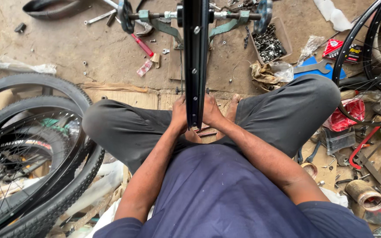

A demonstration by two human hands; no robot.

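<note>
A black bicycle wheel rim (195,57) stands upright, edge-on to me, mounted on an axle in a green truing stand (164,26) on the floor. My left hand (179,115) grips the rim's near edge from the left. My right hand (211,112) grips it from the right. Both hands rest low between my knees, just above my bare feet. The fingertips are hidden behind the rim.
Two tyred bicycle wheels (27,154) lie stacked at the left. More rims (367,48) lean at the right. A cardboard box of small metal parts (267,42), a red-handled tool (143,45), wrenches, rags, tape rolls (364,194) and loose bolts litter the concrete floor.
</note>
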